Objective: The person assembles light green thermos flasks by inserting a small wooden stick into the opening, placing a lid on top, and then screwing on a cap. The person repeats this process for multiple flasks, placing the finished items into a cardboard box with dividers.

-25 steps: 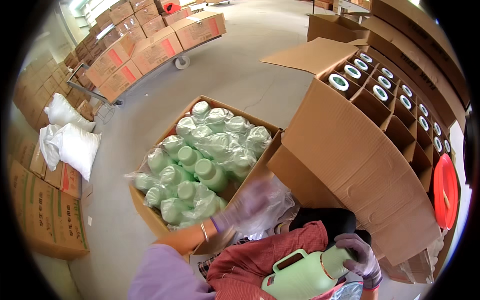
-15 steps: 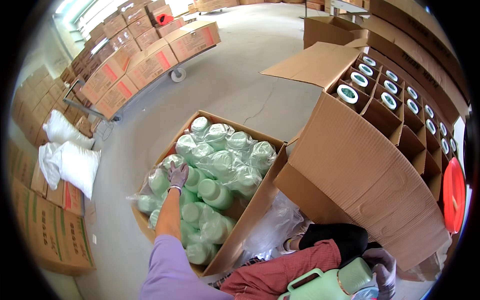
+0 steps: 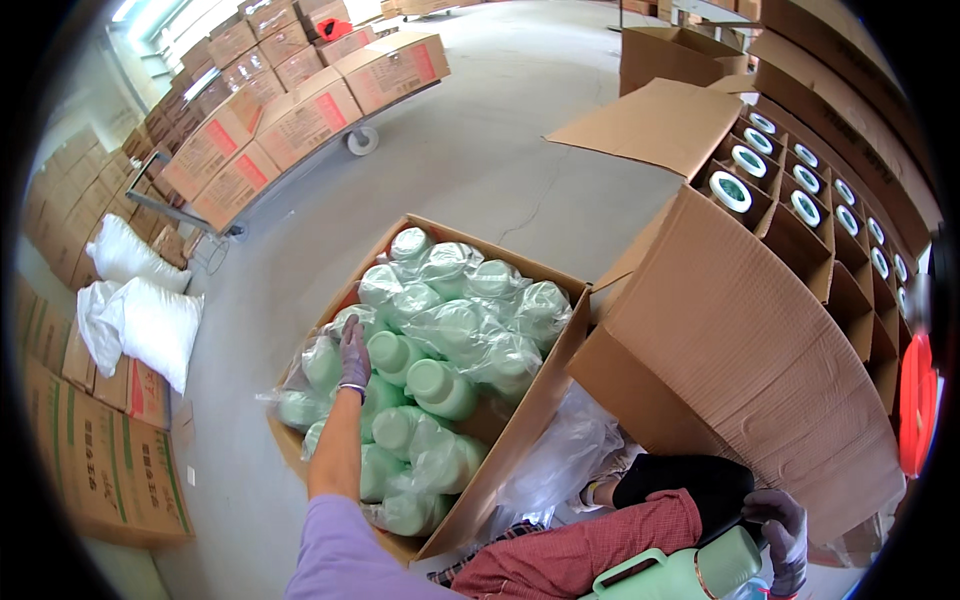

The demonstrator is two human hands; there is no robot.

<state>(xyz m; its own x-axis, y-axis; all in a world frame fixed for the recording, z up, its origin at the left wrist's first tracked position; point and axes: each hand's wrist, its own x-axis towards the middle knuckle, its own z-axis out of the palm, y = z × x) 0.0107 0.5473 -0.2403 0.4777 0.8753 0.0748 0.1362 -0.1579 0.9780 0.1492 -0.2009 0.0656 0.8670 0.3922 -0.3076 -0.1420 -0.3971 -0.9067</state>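
My left hand [image 3: 354,358], in a thin greyish-purple glove, reaches over an open carton [image 3: 470,508] packed with mint-green bottles [image 3: 440,388]. Its fingers are stretched out and it holds nothing; it is beside a bottle at the carton's left side. Many of the bottles are in clear plastic bags. A mint-green jug [image 3: 672,578] with a handle lies tilted across my lap at the bottom edge. Close to its lid is my gloved right hand [image 3: 783,535], fingers apart and slightly bent. Whether it touches the lid is hard to make out.
At right stands a tall carton [image 3: 740,360] with cardboard dividers and several white-rimmed green bottles [image 3: 730,191]. A red round object [image 3: 916,405] is beside it. Clear plastic bags [image 3: 562,450] lie between the cartons. Back left are a loaded cart [image 3: 305,118] and white sacks [image 3: 155,325].
My left hand has lifted slightly off the bottles and turned edge-on. My right hand has come further into view beside the jug's lid. The view has shifted a little.
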